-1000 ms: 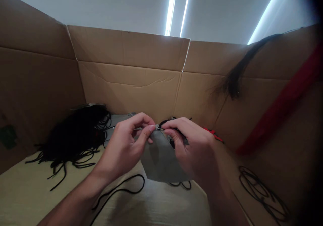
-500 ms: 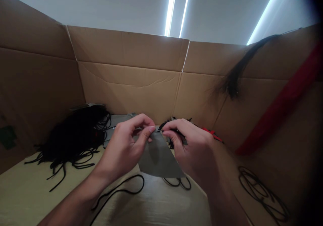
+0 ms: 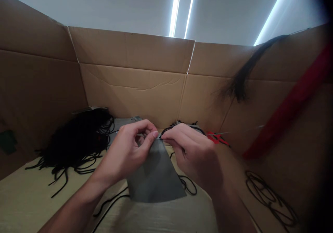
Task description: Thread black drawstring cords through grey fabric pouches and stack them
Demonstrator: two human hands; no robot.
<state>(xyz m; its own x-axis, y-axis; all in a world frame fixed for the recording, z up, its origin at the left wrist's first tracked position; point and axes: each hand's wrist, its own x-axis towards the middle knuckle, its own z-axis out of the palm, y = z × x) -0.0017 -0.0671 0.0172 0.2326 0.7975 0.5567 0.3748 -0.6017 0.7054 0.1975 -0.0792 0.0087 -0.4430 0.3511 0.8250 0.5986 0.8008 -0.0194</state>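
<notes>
A grey fan-shaped flat piece (image 3: 156, 174), perhaps cloth or thin leather, hangs with its narrow end up. My left hand (image 3: 132, 146) pinches that narrow end between thumb and fingers. Right beside it, my right hand (image 3: 192, 149) is closed in a pinch, its fingertips on a black cord (image 3: 164, 130) that meets the top of the grey piece. The exact join is too small to make out. A thin pale strand (image 3: 221, 134) stretches rightward from behind my right hand.
Black cords lie heaped (image 3: 78, 139) at left. Loose cord (image 3: 111, 201) and a coiled cord (image 3: 270, 198) lie on the pale surface. A red object (image 3: 214, 137) sits behind my right hand. Cardboard walls (image 3: 135, 84) surround everything; black threads (image 3: 240, 84) and red material (image 3: 286, 104) hang at right.
The grey piece has swung lower and slightly left, facing me more fully. My right fingertips have moved in closer to my left ones. A thin pale strand now shows at right.
</notes>
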